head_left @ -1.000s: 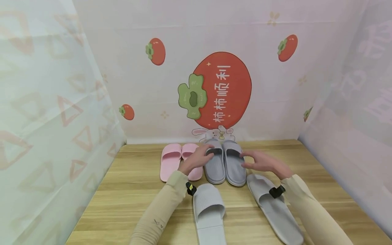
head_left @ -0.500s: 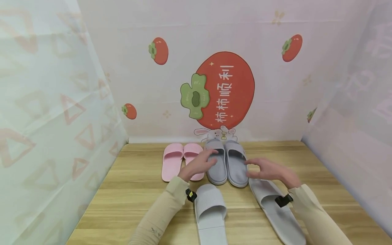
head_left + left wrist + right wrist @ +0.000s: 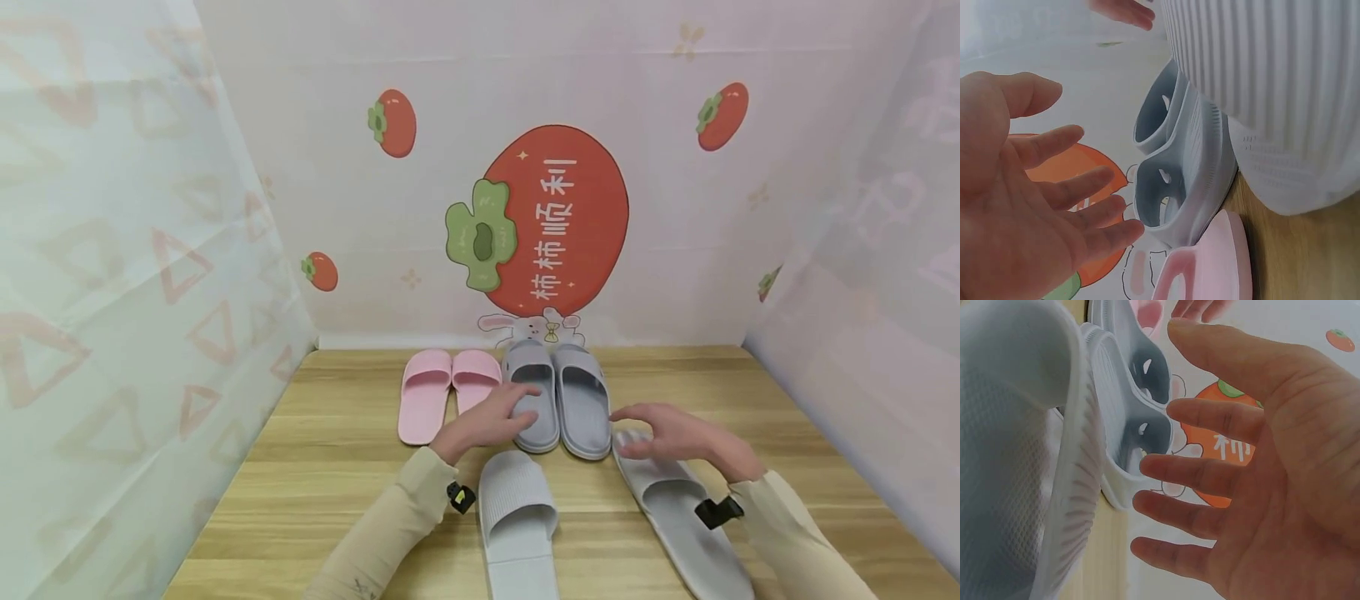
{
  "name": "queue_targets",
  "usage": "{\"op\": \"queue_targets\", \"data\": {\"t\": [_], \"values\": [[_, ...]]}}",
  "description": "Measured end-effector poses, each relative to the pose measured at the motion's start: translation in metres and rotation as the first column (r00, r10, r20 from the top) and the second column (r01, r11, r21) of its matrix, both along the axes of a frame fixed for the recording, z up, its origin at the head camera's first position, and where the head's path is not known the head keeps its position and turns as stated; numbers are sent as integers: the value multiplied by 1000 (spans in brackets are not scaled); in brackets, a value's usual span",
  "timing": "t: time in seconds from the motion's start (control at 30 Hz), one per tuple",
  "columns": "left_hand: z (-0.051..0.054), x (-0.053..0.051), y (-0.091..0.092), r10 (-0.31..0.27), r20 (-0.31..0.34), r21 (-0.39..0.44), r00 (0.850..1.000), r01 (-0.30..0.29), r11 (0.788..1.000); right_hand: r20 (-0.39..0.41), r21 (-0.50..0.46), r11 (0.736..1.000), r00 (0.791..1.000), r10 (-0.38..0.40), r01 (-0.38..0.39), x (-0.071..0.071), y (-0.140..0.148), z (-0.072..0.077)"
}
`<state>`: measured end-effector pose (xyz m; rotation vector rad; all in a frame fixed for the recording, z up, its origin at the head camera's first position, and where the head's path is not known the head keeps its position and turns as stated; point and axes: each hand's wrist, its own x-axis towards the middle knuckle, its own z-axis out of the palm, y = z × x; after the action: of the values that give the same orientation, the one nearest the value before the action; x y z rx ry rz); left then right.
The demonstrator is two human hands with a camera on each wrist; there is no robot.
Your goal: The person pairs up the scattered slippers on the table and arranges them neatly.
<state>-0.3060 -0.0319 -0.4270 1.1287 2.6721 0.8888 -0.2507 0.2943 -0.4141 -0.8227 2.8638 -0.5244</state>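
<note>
The big red persimmon print [image 3: 557, 221] reads 柿柿顺利 (white, bottom to top).

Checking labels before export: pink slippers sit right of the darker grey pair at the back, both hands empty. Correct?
Side is wrong: the head view shows the pink slippers left of the darker grey pair. Otherwise correct: at the back, with left hand and right hand empty.

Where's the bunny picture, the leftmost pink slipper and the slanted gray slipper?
Bunny picture [image 3: 533, 328]: head view, on its face.
Leftmost pink slipper [image 3: 424, 403]: head view, on the footbed.
Slanted gray slipper [image 3: 681, 523]: head view, on the footbed.
</note>
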Motion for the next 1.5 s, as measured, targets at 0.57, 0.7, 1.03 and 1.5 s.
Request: {"op": "queue_targets", "data": {"t": [0.57, 0.7, 1.03, 1.5], "values": [[2, 31, -9, -58, 100, -92, 993, 68, 993, 68, 17, 998, 996, 54, -55, 14, 14, -11], [4, 39, -10, -63, 76, -137, 995, 73, 988, 46, 30, 997, 997, 69, -70, 15, 16, -13], [-6, 49, -13, -77, 71, -205, 995, 90, 975, 106, 35, 998, 994, 38, -42, 22, 17, -15], [-7, 66, -17, -129, 36, -261, 991, 134, 956, 104, 47, 997, 993, 51, -56, 29, 15, -12]]}}
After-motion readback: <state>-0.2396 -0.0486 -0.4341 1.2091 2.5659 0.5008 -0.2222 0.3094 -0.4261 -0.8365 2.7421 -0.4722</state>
